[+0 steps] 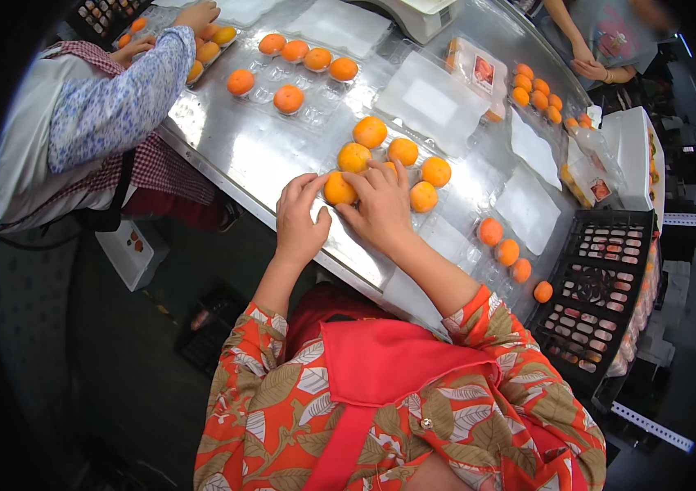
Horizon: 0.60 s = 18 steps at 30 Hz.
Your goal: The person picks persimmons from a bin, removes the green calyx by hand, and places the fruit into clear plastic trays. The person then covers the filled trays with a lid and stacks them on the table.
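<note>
Several round orange fruits lie in a group on the steel table before me, in what looks like a clear plastic tray. My left hand (303, 215) is at the near left of the group, fingertips touching the nearest orange fruit (340, 188), thumb spread apart. Over the middle of the group lies my right hand (380, 202), its fingers covering part of another orange fruit (391, 167); whether it grips that fruit is hidden. To its right are two more, one an orange fruit (424, 196) close beside the hand.
Beyond is a clear tray (274, 77) with several fruits. Translucent sheets (430, 101) lie further back, near a white scale (421, 18). A black crate (593, 288) stands right, beside a partly filled tray (489, 270). Co-workers' hands (197, 17) are at upper left and right.
</note>
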Tool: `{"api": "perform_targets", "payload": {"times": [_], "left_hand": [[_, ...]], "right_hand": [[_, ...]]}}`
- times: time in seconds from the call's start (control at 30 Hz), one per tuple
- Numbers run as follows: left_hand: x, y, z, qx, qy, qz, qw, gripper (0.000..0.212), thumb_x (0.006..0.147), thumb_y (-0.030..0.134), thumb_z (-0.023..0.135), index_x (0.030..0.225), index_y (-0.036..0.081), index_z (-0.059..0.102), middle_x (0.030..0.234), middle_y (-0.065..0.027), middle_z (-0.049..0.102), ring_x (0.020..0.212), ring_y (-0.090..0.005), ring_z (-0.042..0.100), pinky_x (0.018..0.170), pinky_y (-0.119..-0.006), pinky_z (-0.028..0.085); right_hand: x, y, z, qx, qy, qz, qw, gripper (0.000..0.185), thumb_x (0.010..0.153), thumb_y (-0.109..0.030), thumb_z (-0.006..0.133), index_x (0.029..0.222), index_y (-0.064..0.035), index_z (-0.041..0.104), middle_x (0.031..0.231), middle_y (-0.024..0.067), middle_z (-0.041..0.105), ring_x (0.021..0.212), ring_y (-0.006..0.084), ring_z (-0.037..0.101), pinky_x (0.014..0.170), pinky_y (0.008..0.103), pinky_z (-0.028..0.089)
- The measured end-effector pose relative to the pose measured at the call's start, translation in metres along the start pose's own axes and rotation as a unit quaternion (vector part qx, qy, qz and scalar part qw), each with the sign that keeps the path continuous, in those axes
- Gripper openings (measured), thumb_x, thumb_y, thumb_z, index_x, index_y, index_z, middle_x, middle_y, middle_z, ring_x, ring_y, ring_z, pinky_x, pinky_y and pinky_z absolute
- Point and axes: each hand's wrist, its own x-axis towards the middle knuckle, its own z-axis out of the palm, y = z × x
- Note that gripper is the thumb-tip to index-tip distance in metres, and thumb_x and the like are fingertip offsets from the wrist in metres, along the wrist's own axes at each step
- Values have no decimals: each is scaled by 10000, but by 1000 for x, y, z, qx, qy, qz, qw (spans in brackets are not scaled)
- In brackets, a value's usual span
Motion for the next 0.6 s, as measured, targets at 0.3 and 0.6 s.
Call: {"api": "perform_targets", "payload": {"times": [0.3,0.6], "left_hand": [[10,-1,5,-7,25,25,999,387,759,19,686,1144,49,656,1126,-133,610,1161,-315,531,1000,-405,415],[16,-3,-2,24,1,43,999,527,707,197,786,1195,78,623,1087,-118,610,1082,-311,554,939,-428,401]], "right_hand": [[-6,-1,9,22,25,3,999,347,743,-188,757,1064,-126,642,990,78,569,1166,295,507,1084,583,229],[-7,-9,-7,61,33,18,997,313,739,-170,741,1037,-127,654,991,73,583,1165,302,505,1090,573,229]]}}
